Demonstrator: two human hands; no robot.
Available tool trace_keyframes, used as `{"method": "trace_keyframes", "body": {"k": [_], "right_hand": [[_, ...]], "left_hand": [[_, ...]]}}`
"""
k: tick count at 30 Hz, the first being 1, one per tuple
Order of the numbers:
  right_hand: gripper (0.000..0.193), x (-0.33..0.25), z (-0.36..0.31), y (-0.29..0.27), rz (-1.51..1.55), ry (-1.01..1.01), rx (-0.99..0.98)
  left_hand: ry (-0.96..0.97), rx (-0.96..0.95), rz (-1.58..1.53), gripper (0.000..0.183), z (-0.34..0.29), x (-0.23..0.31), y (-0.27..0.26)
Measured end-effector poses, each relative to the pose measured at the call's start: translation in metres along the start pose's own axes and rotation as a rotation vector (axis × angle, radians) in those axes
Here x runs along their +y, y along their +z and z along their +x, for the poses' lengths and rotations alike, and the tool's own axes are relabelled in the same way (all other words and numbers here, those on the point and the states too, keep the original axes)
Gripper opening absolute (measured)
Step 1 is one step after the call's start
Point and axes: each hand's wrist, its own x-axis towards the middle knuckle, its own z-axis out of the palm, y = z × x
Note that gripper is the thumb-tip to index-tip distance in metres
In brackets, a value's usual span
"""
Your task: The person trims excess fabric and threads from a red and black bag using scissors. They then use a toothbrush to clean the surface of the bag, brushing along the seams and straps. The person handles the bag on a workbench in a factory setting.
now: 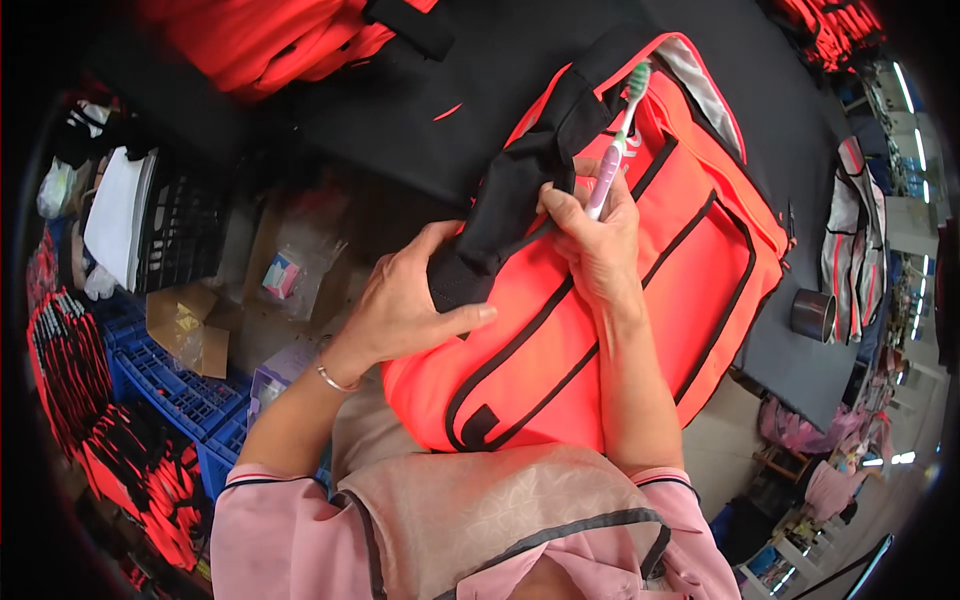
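A bright coral-red backpack [545,385] with black piping rests against my lap and the table edge. Along its left side runs a wide black padded strap [500,205]. My left hand [400,295] grips the lower end of this strap, thumb on top and fingers behind it. In my right hand [603,235] is a toothbrush [614,160] with a pink and white handle, its green bristles pointing up and away from me. The right thumb and fingertips also press at the strap's edge, beside the backpack's front. What lies under the right fingertips is partly hidden.
A black-covered table [400,130] holds a red fabric pile [270,40] at far left and a dark metal cup [812,314] at right. Blue crates [180,370], an open carton [190,325] and stacked red-black pieces [130,450] stand at left. A grey-silver piece [850,240] lies beyond the cup.
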Motion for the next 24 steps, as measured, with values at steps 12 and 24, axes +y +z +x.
{"method": "trace_keyframes", "body": {"k": [12,24], "right_hand": [[0.056,0.059,-0.093,0.039,-0.156,-0.137,0.122],[0.030,-0.014,0.016,0.016,-0.372,-0.108,0.227]], "left_hand": [[-0.268,0.082,-0.646,0.032,-0.005,-0.033,0.031],[-0.005,-0.198,-0.470,0.068,-0.015,-0.045,-0.007]]}}
